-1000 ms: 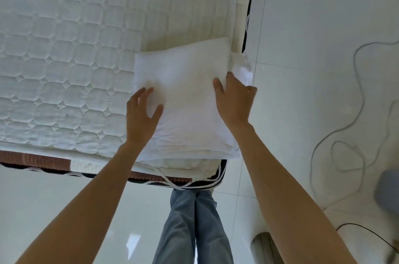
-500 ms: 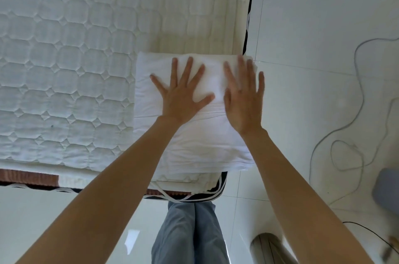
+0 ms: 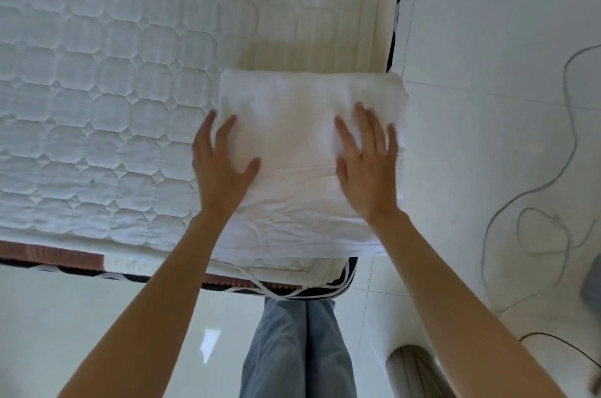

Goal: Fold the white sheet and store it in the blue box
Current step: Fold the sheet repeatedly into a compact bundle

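The white sheet (image 3: 299,124) lies folded into a thick rectangle on the near right corner of the quilted mattress (image 3: 97,88), its right edge hanging slightly past the bed's side. My left hand (image 3: 221,166) lies flat on the sheet's left edge with its fingers spread. On the right half of the sheet my right hand (image 3: 367,163) presses down flat, fingers apart. Neither hand grips the cloth. No blue box shows in this view.
White tiled floor (image 3: 481,104) runs along the bed's right side and in front of it. A grey cable (image 3: 540,228) loops over the floor at the right. A grey object (image 3: 592,283) sits at the right edge. My legs in grey trousers (image 3: 292,349) stand at the bed's foot.
Both hands have slid back toward me and apart across the folded sheet, the left one going from its middle to its left edge. The sheet lies flatter.
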Demonstrator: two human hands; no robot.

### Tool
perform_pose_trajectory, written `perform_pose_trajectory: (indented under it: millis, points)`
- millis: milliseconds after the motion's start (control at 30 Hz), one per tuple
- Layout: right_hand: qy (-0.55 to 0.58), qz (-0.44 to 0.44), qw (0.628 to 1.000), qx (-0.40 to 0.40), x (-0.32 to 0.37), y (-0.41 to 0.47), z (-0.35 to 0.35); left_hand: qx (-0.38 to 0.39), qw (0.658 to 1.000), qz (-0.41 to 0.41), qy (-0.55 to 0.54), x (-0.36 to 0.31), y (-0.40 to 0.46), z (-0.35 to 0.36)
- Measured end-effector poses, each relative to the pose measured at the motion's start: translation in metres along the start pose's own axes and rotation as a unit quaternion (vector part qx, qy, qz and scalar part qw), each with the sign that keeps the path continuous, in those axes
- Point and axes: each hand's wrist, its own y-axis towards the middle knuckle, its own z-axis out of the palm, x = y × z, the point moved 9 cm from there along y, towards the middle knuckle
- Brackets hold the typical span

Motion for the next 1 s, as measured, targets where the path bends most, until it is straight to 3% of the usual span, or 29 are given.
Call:
perform_pose_trajectory:
  millis: [33, 100, 133, 167, 333, 433, 533, 600, 667, 767, 1000]
  points:
    - [0.028, -0.018, 0.999, -0.004, 0.021, -0.011, -0.002, 0.036, 0.994, -0.096, -0.043, 0.025, -0.008, -0.001]
    - [0.038, -0.016, 0.999, 0.031, 0.048, -0.028, 0.009, 0.138, 0.929, -0.285, -0.194, 0.06, -0.032, 0.018]
    - [0.027, 0.002, 0.998, 0.061, 0.054, -0.033, 0.02, 0.176, 0.899, -0.331, -0.225, 0.066, -0.042, 0.025]
    - [0.017, 0.025, 0.995, 0.093, 0.056, -0.036, 0.031, 0.195, 0.894, -0.338, -0.221, 0.068, -0.047, 0.027]
    - [0.033, 0.052, 0.983, 0.171, 0.055, -0.037, 0.052, 0.103, 0.969, -0.214, -0.071, 0.024, -0.036, 0.003]
    - [0.199, 0.059, 0.958, 0.197, 0.042, -0.036, 0.034, 0.049, 0.99, -0.131, 0.001, -0.021, -0.043, -0.017]
    - [0.306, 0.088, 0.943, 0.097, 0.002, -0.012, -0.028, 0.003, 0.997, -0.038, 0.063, -0.061, -0.05, -0.029]
    - [0.235, 0.051, 0.97, 0.026, -0.018, 0.019, -0.071, 0.001, 0.996, 0.028, 0.088, -0.081, -0.041, -0.032]
    - [0.133, -0.007, 0.991, 0.025, -0.027, 0.053, -0.089, 0.004, 0.99, 0.073, 0.118, -0.096, -0.025, -0.043]
    - [0.074, -0.084, 0.992, 0.055, -0.021, 0.095, -0.092, 0.001, 0.975, 0.126, 0.184, -0.111, 0.01, -0.068]
    - [0.003, -0.186, 0.982, -0.011, 0.014, 0.149, -0.117, -0.01, 0.953, 0.156, 0.26, -0.121, 0.068, -0.082]
